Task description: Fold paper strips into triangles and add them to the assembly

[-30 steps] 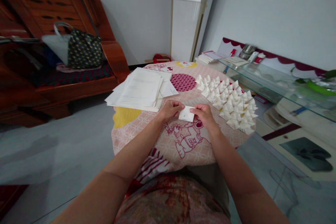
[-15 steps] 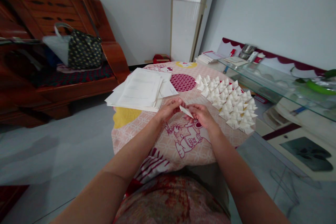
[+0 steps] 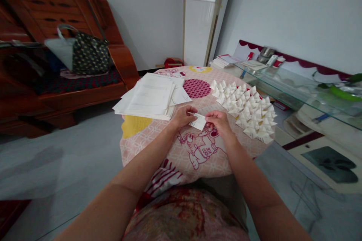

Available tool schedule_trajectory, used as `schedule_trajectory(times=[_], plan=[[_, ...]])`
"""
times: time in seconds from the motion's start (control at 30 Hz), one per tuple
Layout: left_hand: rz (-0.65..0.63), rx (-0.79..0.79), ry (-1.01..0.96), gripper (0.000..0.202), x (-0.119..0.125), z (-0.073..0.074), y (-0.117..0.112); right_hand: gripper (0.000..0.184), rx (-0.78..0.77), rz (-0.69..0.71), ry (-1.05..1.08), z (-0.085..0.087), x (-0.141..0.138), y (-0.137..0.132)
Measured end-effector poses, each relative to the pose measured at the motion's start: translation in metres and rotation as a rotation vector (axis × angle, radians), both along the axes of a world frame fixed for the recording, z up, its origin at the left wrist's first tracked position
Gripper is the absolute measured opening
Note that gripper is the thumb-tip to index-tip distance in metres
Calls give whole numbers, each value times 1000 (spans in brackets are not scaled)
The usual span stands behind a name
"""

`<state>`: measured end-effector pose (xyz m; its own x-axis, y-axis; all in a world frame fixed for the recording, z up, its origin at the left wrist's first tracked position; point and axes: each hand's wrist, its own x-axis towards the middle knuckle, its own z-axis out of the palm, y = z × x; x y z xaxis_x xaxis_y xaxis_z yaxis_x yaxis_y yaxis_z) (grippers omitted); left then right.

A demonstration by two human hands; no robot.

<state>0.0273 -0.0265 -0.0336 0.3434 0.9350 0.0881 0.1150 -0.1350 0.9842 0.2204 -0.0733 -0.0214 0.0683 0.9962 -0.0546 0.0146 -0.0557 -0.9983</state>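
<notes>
A small folded piece of paper (image 3: 198, 121), white with some dark print, is held between my two hands above the table. My left hand (image 3: 182, 117) pinches its left side between thumb and fingers. On the right edge, my right hand (image 3: 218, 121) grips it the same way. To the left lies a stack of white paper sheets (image 3: 151, 96), some with faint print. Right of my hands stand rows of folded paper pieces (image 3: 244, 107) with pointed tips, set close together.
A patterned cloth covers the round table (image 3: 169, 147). Along the right wall runs a glass shelf (image 3: 299, 94) with cups and papers. A wooden sofa (image 3: 118, 64) at left holds a dark patterned bag (image 3: 89, 53). A tall white cabinet-like unit (image 3: 198, 26) stands behind.
The folded paper has turned from a narrow, slanted edge to show a wider, flat printed face. My hands have shifted slightly around it; the stack and folded pieces stay put.
</notes>
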Motion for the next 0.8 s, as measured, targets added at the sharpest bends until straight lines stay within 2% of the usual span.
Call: schedule_trajectory(times=[0.2,0.33,0.43,0.6,0.8], plan=[[23,241,300,10,1,-1,2,7,-54,-40,-208,-1,-2,2],[11,413,407,12,6,-3,5,11,-78,-84,-436,-3,-5,5],[-16,544,438,14,8,-6,7,12,14,-97,-636,-7,-5,6],[-106,584,490,16,5,-4,2,12,230,14,-733,-12,3,5],[-265,566,521,20,-11,7,-9,22,224,215,-668,-7,19,3]])
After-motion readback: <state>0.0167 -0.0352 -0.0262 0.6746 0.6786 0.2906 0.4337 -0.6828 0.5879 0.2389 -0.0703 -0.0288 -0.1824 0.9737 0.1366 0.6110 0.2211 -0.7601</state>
